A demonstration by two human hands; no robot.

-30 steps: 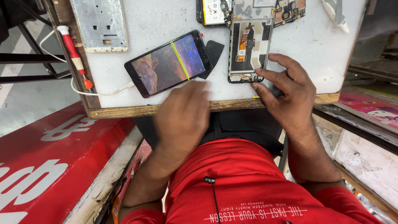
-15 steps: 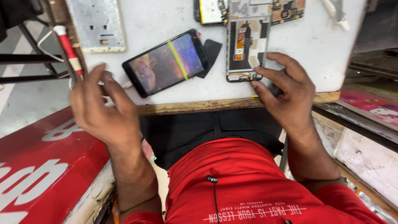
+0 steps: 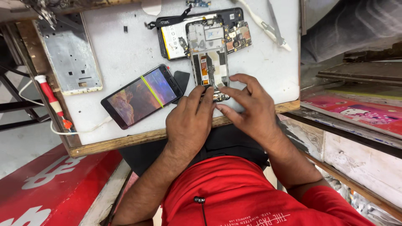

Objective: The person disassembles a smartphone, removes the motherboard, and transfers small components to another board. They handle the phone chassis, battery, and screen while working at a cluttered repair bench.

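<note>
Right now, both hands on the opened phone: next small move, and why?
Probably steady the opened phone frame with the right hand while the left hand works its lower edge. Both sets of fingertips already meet there, and the frame lies loose near the board edge.

free: bare white board (image 3: 125,58) between metal frame (image 3: 69,52) and lit phone (image 3: 142,95), my hand passes | blocked: opened phone (image 3: 209,62), second chassis (image 3: 176,35) ahead; tweezers (image 3: 274,25) right; screwdriver (image 3: 52,100) left edge

The phone (image 3: 141,96) has a glossy glass screen. The frame (image 3: 69,58) looks like dull metal; the table (image 3: 125,140) edge is rough wood.
</note>
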